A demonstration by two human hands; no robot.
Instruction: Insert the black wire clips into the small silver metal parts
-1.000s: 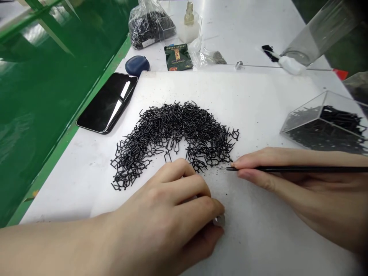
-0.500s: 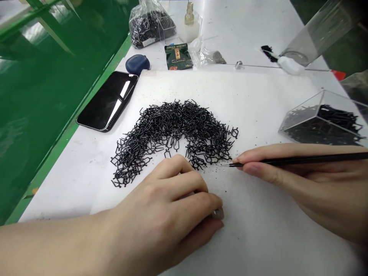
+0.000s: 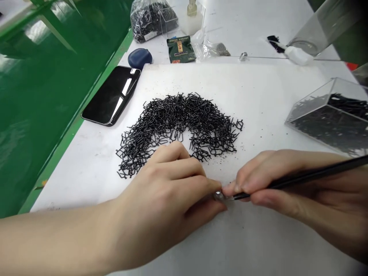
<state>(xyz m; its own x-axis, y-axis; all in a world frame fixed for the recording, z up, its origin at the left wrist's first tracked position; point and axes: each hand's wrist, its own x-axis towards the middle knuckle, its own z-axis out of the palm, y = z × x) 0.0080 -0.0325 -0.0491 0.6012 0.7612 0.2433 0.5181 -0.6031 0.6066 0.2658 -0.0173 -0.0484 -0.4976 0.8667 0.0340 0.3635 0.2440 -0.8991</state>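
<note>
My left hand [image 3: 169, 199] is closed, thumb and fingertips pinching a small shiny, rounded piece [image 3: 219, 196], mostly hidden by the fingers. From the other side, my right hand [image 3: 290, 191] grips a slim black tool [image 3: 313, 177] with a fine, pale tip, held like a pen. That tip meets the shiny piece or lies right beside it, and the two hands nearly touch. Just beyond my left hand, a curved heap of tiny black forked pieces [image 3: 184, 111] is spread on the white work surface [image 3: 264, 99].
On the right stands a clear box [image 3: 322, 115] of black pieces. Along the left edge lie a phone [image 3: 112, 96] and a dark blue case [image 3: 140, 58]. Farther back are a green packet [image 3: 181, 49], a bag of black pieces [image 3: 152, 21] and a clear cylinder [image 3: 313, 32].
My right hand has brought the tool's tip leftward and down from beside the heap to the shiny piece in my left hand. The camera view has shifted slightly.
</note>
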